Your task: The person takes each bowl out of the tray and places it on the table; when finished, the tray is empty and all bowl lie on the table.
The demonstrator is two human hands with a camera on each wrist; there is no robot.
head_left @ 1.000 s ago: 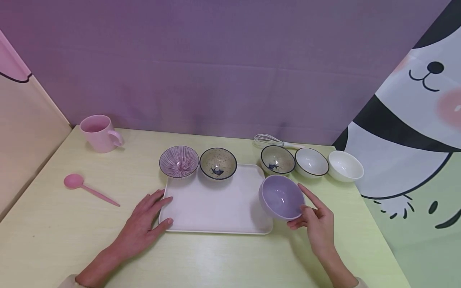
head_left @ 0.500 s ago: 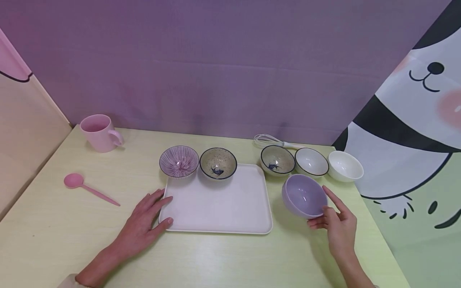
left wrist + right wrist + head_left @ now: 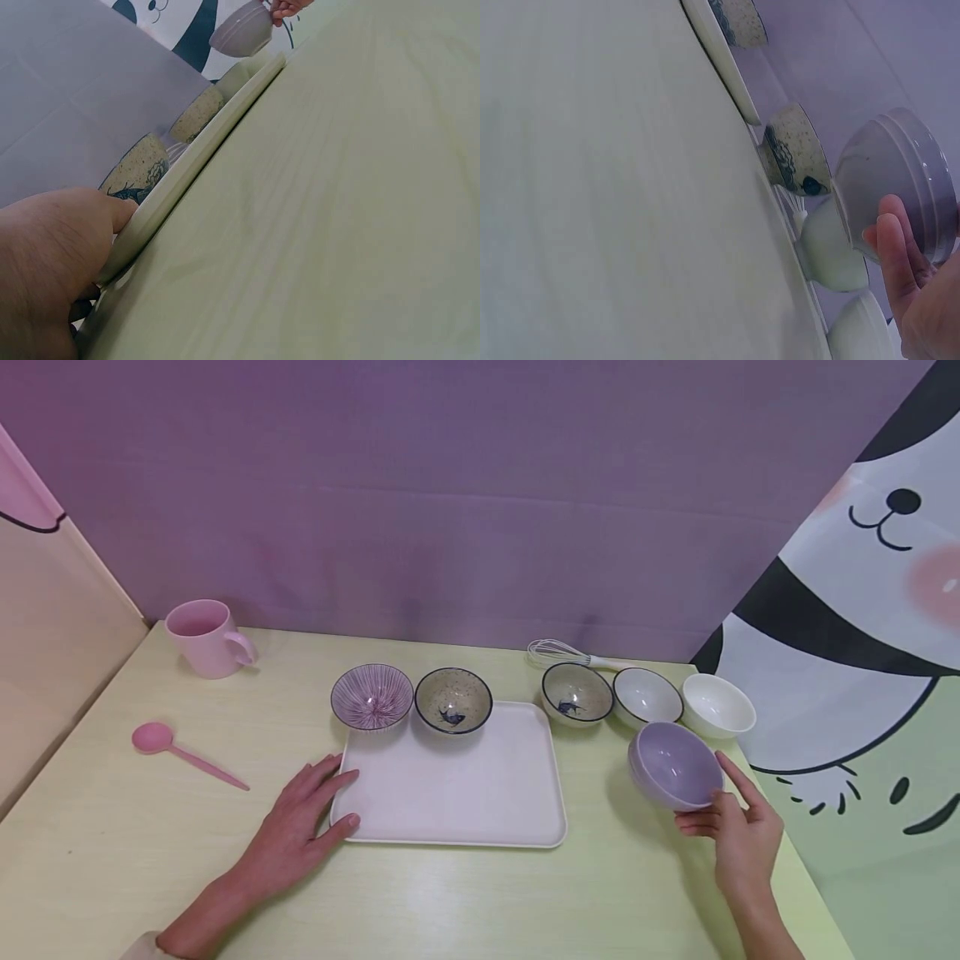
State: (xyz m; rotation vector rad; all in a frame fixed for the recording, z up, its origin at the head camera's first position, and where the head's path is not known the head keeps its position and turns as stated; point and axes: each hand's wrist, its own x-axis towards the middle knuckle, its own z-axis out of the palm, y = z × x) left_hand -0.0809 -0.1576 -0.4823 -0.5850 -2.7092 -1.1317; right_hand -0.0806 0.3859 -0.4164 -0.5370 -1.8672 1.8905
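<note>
My right hand [image 3: 746, 835] holds a lilac bowl [image 3: 675, 767] by its right side, thumb near the rim and fingers beneath. In the right wrist view, the bowl [image 3: 889, 176] is tilted and raised above the table, its outside ringed by ridges below the rim. My left hand [image 3: 303, 814] rests against the left edge of a white rectangular tray [image 3: 457, 802], fingers spread and relaxed over its rim. On the tray's far edge sits a speckled dark-rimmed bowl [image 3: 453, 700]. A purple-striped bowl [image 3: 372, 697] stands beside it at the far left corner.
Right of the tray, a second speckled bowl [image 3: 577, 693], a white dark-rimmed bowl [image 3: 648, 697] and a plain white bowl [image 3: 718, 706] form a row. A whisk [image 3: 562, 653] lies behind them. On the left are a pink mug [image 3: 206, 639] and a pink spoon [image 3: 156, 737].
My right hand has carried the lilac bowl rightward, from over the tray's right edge to over the table in front of the white bowls. The left hand and tray have stayed put.
</note>
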